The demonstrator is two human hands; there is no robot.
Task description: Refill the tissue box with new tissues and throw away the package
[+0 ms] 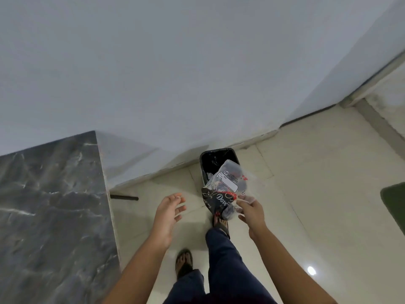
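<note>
My right hand [249, 212] pinches the crumpled tissue package [225, 189], clear plastic with a black printed part and a white label. The package hangs over the near rim of a small black bin [210, 155] that stands on the floor against the wall. Inside the bin is a black liner. To the left of the package, my left hand [167, 218] hovers with fingers apart and nothing in it. No tissue box shows in this view.
A dark marble counter [48, 205] fills the left side, its edge close to my left arm. My feet in sandals [184, 262] stand on pale floor tiles just before the bin. A green mat [394, 202] lies at the right edge. Grey walls rise behind.
</note>
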